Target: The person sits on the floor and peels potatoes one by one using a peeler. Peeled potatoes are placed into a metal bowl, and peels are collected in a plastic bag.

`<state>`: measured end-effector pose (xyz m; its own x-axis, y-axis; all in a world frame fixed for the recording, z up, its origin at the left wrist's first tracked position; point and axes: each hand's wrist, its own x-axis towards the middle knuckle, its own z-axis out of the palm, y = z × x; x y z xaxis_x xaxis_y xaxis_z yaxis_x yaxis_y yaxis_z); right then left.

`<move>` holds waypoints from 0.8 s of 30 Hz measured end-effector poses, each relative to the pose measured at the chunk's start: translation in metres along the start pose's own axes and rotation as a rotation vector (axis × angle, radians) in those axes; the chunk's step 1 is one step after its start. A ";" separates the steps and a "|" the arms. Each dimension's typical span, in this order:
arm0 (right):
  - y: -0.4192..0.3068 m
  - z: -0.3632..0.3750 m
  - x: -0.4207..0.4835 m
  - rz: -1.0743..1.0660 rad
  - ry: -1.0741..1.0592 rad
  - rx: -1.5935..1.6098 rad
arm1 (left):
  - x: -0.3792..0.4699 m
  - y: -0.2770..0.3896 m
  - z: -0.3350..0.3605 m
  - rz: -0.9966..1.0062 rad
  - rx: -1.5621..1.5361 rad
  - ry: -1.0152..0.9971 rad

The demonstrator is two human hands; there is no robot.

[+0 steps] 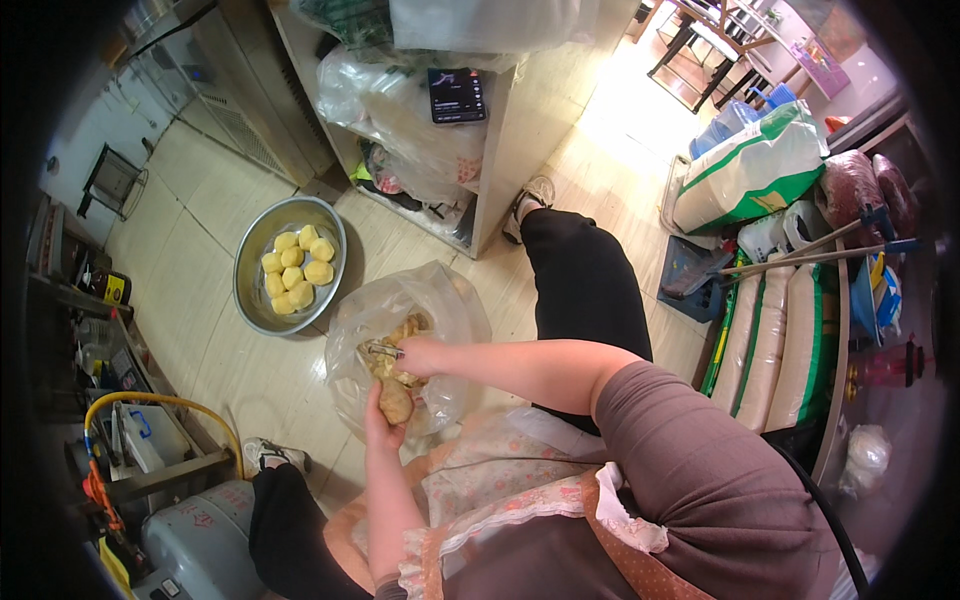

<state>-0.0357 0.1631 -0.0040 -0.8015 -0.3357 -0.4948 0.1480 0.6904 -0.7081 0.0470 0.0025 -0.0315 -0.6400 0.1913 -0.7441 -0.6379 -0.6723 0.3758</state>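
Observation:
My left hand [381, 420] is wrapped around an unpeeled brown potato [395, 402], held over the near side of a clear plastic bag [457, 300]. Just beyond it, my right hand [420, 357] grips a metal peeler [385, 349] inside the bag's mouth. The peeler's blade is apart from the potato. Potato peelings [409, 330] lie in the bag, partly hidden by my hands. To the left of the bag, a round steel basin [246, 300] on the floor holds several peeled yellow potatoes [292, 256].
A gas cylinder [196, 534] with a yellow hose [161, 397] stands at lower left. A phone [457, 95] rests on plastic bags in a shelf unit [499, 157] ahead. Rice sacks [766, 337], a dustpan [686, 281] and long handles [814, 259] line the right.

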 end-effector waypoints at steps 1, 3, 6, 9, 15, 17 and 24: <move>0.001 -0.001 0.002 -0.007 0.033 0.024 | -0.002 0.001 0.003 0.018 -0.021 -0.034; 0.002 -0.001 0.003 -0.066 0.081 0.026 | -0.006 0.003 0.007 0.047 -0.062 -0.046; 0.005 -0.011 0.007 -0.020 0.002 0.174 | -0.005 0.005 0.010 0.038 -0.190 0.043; 0.004 -0.025 -0.004 -0.078 -0.038 -0.019 | -0.005 0.004 0.010 0.046 -0.152 0.044; -0.026 -0.009 -0.042 -0.211 -0.222 -0.368 | -0.012 0.006 0.015 -0.019 -0.237 0.069; -0.033 0.000 -0.047 -0.189 -0.197 -0.397 | -0.014 0.005 0.015 -0.023 -0.262 0.104; -0.010 -0.008 -0.021 0.053 -0.099 -0.570 | -0.015 0.003 0.003 -0.265 -0.394 -0.178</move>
<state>-0.0251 0.1677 0.0174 -0.7395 -0.3308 -0.5863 -0.1708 0.9346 -0.3120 0.0538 -0.0002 -0.0174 -0.5634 0.4876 -0.6670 -0.6000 -0.7964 -0.0754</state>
